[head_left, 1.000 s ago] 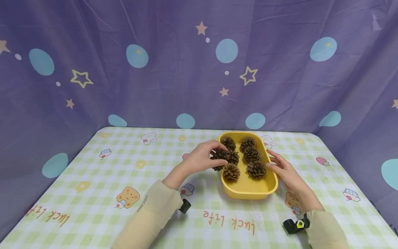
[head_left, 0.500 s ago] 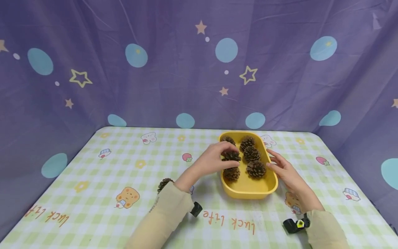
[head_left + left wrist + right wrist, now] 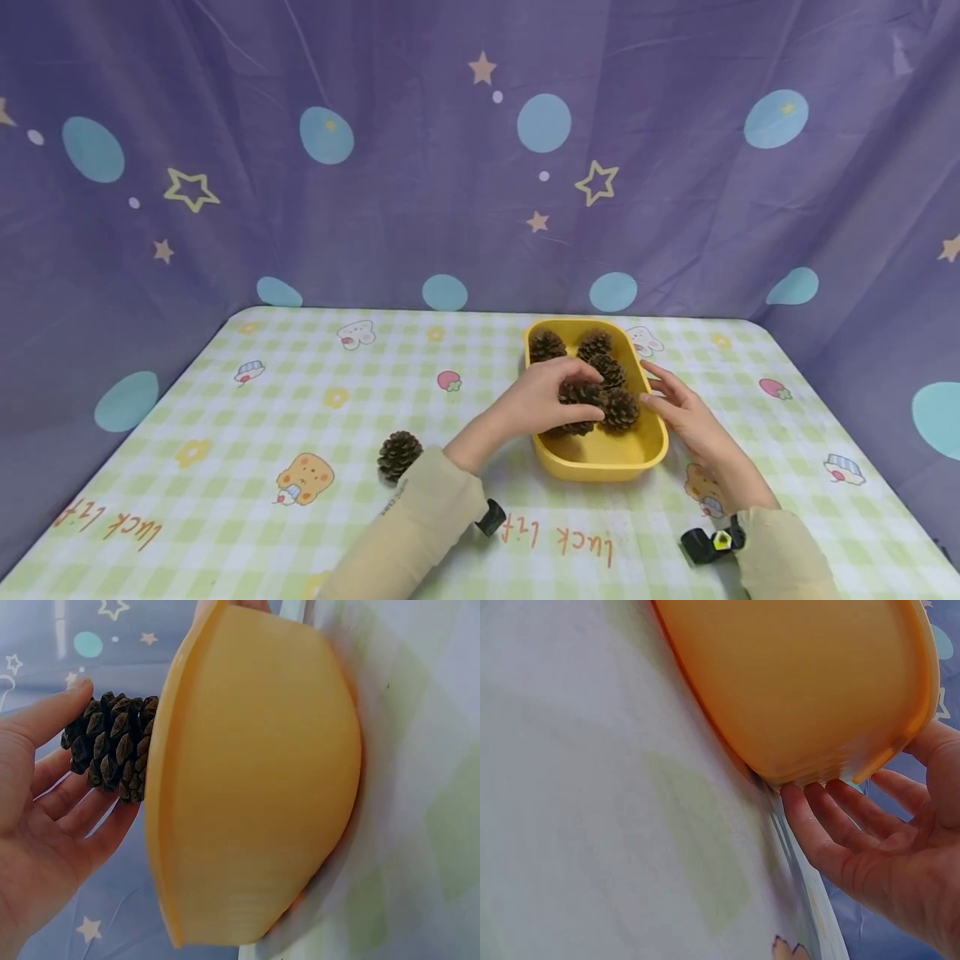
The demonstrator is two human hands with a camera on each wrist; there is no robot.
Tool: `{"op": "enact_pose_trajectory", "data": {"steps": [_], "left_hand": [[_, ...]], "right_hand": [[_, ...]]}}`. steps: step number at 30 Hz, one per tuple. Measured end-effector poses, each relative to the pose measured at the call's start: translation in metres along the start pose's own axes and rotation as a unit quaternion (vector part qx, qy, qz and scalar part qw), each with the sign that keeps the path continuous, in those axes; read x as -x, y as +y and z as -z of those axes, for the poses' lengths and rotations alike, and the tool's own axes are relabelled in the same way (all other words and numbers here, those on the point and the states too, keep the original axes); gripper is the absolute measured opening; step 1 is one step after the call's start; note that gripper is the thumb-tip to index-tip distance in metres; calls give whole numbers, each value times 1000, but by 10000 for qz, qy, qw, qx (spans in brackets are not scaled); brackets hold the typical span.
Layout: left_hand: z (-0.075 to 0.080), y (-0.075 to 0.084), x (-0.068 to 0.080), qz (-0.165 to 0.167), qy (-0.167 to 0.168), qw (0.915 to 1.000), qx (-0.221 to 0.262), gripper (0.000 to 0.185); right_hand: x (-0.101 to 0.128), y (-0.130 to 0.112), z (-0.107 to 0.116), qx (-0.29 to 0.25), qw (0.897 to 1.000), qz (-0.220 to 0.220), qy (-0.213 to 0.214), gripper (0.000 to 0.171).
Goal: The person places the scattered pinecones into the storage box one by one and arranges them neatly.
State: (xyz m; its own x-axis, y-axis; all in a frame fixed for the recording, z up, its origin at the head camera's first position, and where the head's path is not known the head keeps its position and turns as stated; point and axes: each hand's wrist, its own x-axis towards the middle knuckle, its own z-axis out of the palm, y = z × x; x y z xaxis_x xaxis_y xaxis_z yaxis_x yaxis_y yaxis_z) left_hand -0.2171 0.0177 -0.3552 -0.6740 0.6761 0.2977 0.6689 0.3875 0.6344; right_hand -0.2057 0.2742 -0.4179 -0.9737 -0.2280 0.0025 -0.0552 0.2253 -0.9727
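A brown pine cone (image 3: 577,400) sits in the near left part of a yellow oval tray (image 3: 600,462), and my left hand (image 3: 536,404) has its fingers and thumb curled around it; the left wrist view shows the same pine cone (image 3: 112,746) pinched between thumb and fingertips just above the tray rim. Four more cones (image 3: 600,367) crowd close behind and beside it, some touching it. My right hand (image 3: 678,408) rests with straight, relaxed fingers against the tray's right wall, holding nothing, steadying it. To do this lift well, I judge I should grip the cone by its broad sides, raise it straight up so its scales do not snag its neighbours or the rim, and keep the right hand pressing so the tray does not slide. One loose pine cone (image 3: 399,454) lies on the checked tablecloth (image 3: 225,467), well to the tray's left, beside my left sleeve (image 3: 420,533).
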Motion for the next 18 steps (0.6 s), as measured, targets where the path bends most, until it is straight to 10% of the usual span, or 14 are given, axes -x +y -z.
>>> {"op": "enact_pose_trajectory", "data": {"steps": [18], "left_hand": [[-24,7,-8,29,-657,9967,-469,38]], "right_hand": [[1,2,1,9,10000,-68,11,63]]}}
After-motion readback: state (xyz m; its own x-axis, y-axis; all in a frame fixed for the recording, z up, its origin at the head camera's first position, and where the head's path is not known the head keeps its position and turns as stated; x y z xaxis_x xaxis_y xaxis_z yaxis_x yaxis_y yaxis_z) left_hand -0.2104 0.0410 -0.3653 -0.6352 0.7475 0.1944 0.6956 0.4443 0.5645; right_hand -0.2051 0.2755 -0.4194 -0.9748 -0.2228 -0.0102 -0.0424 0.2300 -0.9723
